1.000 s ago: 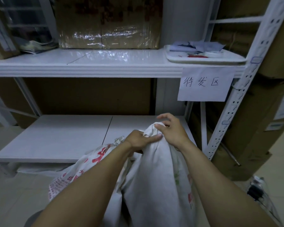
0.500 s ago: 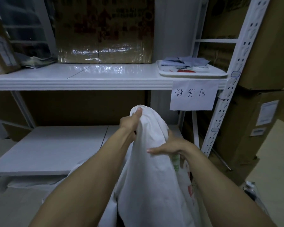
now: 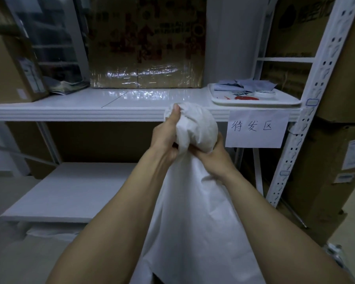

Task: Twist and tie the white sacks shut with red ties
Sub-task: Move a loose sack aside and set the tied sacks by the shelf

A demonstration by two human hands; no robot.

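Just below the front edge of the white metal shelf (image 3: pixel 74 111), my left hand (image 3: pixel 166 136) pinches the bunched top of the white woven sack (image 3: pixel 195 212) while my right hand (image 3: pixel 213 158) closes round its neck underneath, the sack hanging straight down between my forearms.

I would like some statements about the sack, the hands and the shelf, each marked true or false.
1. Both hands grip the white sack near its top. True: the left hand holds the bunched top and the right hand clasps the neck below it.
2. A red tie is already wrapped around the neck. False: no tie shows on the sack.
3. A white tray sits on the upper shelf. True.
4. The paper sign hangs from the lower shelf. False: it hangs from the upper shelf's edge.
5. The left hand is empty. False: it grips the sack.
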